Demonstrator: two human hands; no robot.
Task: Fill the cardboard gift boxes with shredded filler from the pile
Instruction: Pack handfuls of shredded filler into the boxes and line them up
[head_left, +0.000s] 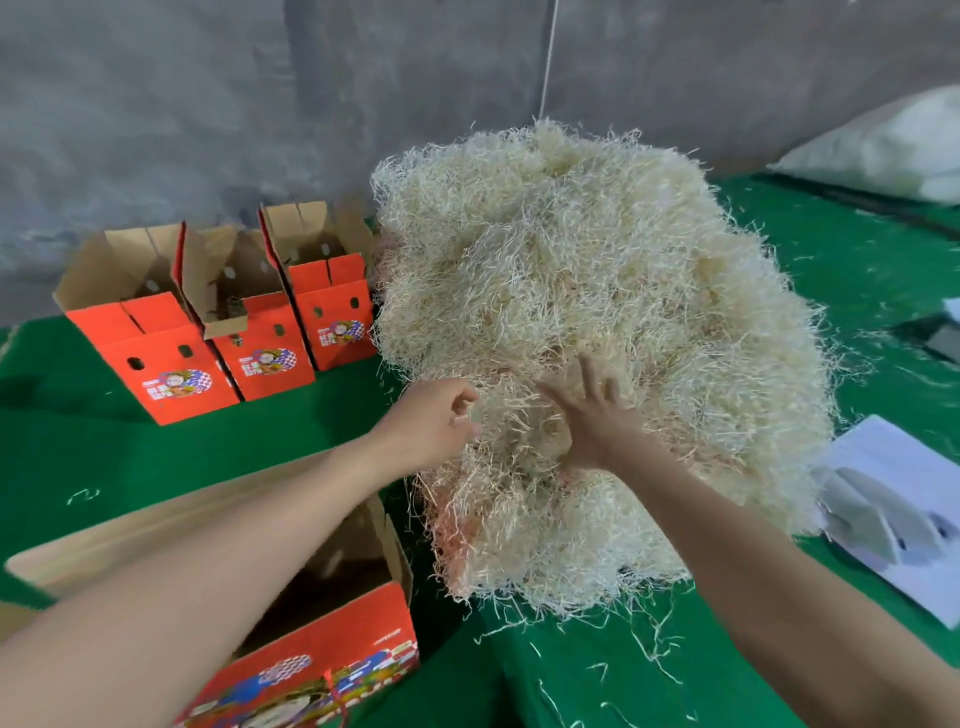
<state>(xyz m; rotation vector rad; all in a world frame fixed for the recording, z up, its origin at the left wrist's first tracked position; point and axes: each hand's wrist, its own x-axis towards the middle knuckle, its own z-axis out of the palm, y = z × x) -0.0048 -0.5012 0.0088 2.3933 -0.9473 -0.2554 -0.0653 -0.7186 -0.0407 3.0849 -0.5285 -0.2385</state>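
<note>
Pale, straw-like shredded filler (597, 291) is heaped in a tall pile on the green table cloth (78, 447), just right of the middle of the view. The right hand (597, 421) is laid against the near face of the pile with its fingers spread wide and their tips sunk among the strands. The left hand (436, 421) is set at the pile's left edge with its fingers curled. Whether any strands are pinched there cannot be told.

An open gift box (374, 613), red outside and brown inside, is stood close to the person beneath the left forearm, just beside the foot of the pile, and no filler can be seen in it. Three red gift boxes (260, 358) with raised flaps are lined up at the far left, and their contents are mostly hidden. White sheets (914, 467) are lain at the right edge.

The step in hand is judged to be the gathering of a handful. Next, a clump must be closed on by both hands, torn free of the tangled mass, and carried down and left into the near box. Trailing strands are likely to be dragged along.
</note>
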